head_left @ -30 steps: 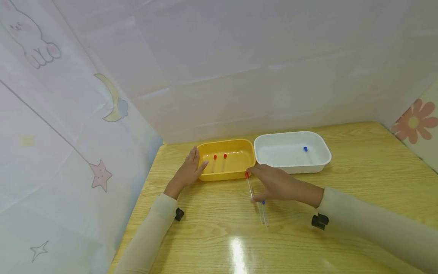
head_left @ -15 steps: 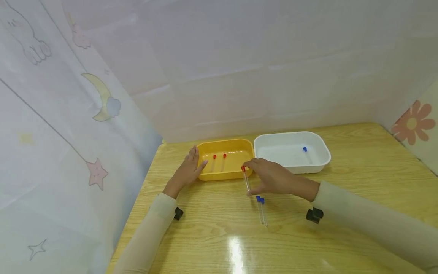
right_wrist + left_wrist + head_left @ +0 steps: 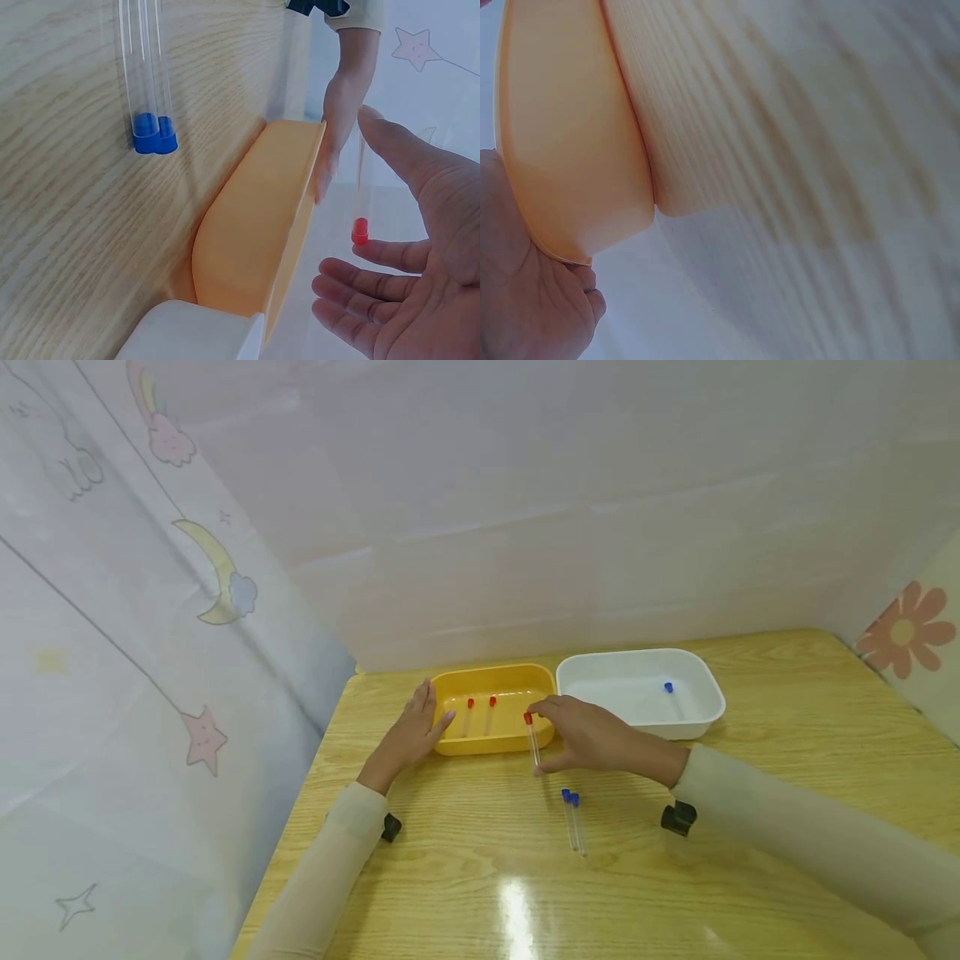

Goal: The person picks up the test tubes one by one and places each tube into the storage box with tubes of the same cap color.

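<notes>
My right hand [image 3: 588, 735] pinches a clear test tube with a red cap [image 3: 532, 742], its thumb at the lower end and forefinger at the cap. The tube hangs over the front right rim of the yellow tray [image 3: 487, 745]; the right wrist view shows it off the table. Inside that tray lie two more red-capped tubes [image 3: 491, 717]. My left hand [image 3: 408, 739] rests against the tray's left end with fingers extended; in the left wrist view the palm touches the yellow wall [image 3: 570, 135]. Two blue-capped test tubes [image 3: 576, 827] lie side by side on the table.
To the right of the yellow tray stands a white tray [image 3: 675, 728], close beside it, with one blue-capped tube [image 3: 670, 689] inside. Both trays are near the back edge of the wooden table [image 3: 450, 860], by a printed cloth wall [image 3: 480, 543].
My right hand has carried the red-capped tube left and away from me, from beside the blue-capped tubes to the yellow tray's rim. My left hand stays in place.
</notes>
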